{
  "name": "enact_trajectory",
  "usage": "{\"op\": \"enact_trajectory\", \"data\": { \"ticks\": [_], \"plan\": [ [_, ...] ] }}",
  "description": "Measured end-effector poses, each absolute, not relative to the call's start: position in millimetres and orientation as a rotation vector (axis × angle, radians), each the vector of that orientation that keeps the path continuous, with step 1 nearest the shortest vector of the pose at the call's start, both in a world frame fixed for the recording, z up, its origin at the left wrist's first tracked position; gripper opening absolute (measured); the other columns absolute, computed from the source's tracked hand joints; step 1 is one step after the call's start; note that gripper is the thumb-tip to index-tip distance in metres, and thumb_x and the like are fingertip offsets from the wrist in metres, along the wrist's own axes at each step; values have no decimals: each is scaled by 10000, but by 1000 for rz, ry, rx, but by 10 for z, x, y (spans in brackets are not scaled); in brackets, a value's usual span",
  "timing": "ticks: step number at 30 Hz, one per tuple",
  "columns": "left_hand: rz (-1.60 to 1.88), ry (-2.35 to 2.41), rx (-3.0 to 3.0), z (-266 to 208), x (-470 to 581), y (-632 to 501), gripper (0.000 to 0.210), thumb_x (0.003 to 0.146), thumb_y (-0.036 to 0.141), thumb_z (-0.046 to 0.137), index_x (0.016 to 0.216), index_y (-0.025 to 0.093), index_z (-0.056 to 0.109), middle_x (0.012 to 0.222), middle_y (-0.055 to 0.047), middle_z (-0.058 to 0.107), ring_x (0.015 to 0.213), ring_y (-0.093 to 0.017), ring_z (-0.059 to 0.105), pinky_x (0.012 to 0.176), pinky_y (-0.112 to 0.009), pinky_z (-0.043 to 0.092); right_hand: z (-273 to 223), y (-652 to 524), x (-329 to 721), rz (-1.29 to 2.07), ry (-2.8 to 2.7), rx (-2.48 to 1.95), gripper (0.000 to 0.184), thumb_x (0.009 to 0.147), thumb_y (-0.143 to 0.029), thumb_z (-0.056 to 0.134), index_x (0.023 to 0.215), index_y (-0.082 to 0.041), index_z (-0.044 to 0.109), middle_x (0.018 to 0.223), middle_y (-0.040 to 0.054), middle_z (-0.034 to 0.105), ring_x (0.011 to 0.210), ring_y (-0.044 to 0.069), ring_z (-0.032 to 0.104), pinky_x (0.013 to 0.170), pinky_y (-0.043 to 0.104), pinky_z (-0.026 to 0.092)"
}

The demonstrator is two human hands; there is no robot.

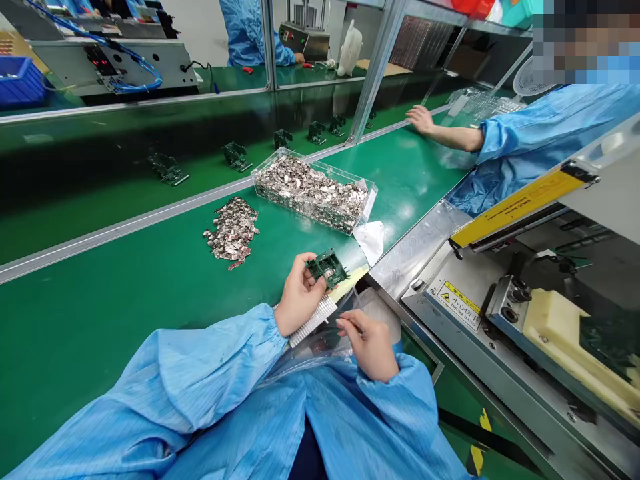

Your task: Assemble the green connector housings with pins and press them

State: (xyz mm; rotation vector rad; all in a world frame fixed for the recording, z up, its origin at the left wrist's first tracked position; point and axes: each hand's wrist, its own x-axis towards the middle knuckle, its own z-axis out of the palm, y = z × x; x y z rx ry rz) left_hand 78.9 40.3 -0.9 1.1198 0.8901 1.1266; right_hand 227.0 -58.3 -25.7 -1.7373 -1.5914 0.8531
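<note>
A dark green plastic frame [329, 268] with an open middle is gripped between the thumb and fingers of my left hand [300, 293], over the near edge of the bench. Under that hand lies a white ribbed strip block [314, 323]. My right hand [369, 340] is lower and to the right, apart from the frame, with thumb and fingertips pinched together. Whatever is in the pinch is too small to make out. Ahead stand a clear tray [367, 212] full of small metal pieces and, left of it, a loose pile of such metal pieces [233, 232].
Several green frames [170, 169] sit in a row on the belt [75, 200] beyond a metal rail. A white scrap [370, 240] lies near the tray. On the right are a machine with a warning label [457, 303] and a co-worker's arm [450, 137] reaching over the bench.
</note>
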Motion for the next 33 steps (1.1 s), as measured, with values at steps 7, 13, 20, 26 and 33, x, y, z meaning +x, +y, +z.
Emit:
{"op": "enact_trajectory", "data": {
  "ticks": [7, 13, 20, 26, 33],
  "plan": [
    [1139, 812, 1264, 54, 753, 180, 349, 860, 339, 614, 1116, 219, 410, 798, 23, 511, 653, -103, 528, 601, -215, 481, 216, -485, 2187, 507, -1277, -1361, 93, 903, -237, 621, 915, -231, 712, 1006, 66, 671, 967, 216, 650, 867, 373, 521],
    [1166, 740, 1380, 91, 751, 67, 281, 905, 319, 567, 1127, 228, 421, 840, 4, 554, 630, -93, 522, 542, -187, 433, 175, -331, 1912, 368, -1184, -1364, 36, 868, -241, 657, 872, -219, 686, 1171, 94, 578, 1136, 250, 551, 969, 436, 446],
    [1209, 792, 1508, 40, 715, 15, 263, 905, 277, 552, 1146, 231, 460, 955, -30, 603, 697, -108, 606, 578, -196, 494, 164, -345, 1797, 358, -1128, -1419, 72, 872, -253, 623, 818, -207, 634, 1202, 112, 556, 1165, 257, 530, 986, 444, 432],
    [1275, 956, 1672, 62, 644, -82, 310, 823, 226, 624, 1117, 236, 523, 1047, -52, 577, 766, -144, 641, 584, -224, 542, 184, -399, 1680, 481, -916, -1287, 104, 841, -251, 615, 801, -212, 527, 1139, 101, 574, 1058, 225, 584, 927, 387, 479],
    [927, 804, 1749, 399, 697, -71, 293, 813, 268, 633, 1091, 246, 545, 938, -50, 647, 678, -163, 659, 557, -257, 560, 400, -716, 2244, 682, -1239, -1157, 509, 800, -246, 691, 1279, -248, 518, 1247, 80, 595, 1161, 225, 566, 896, 334, 512]
  ]
}}
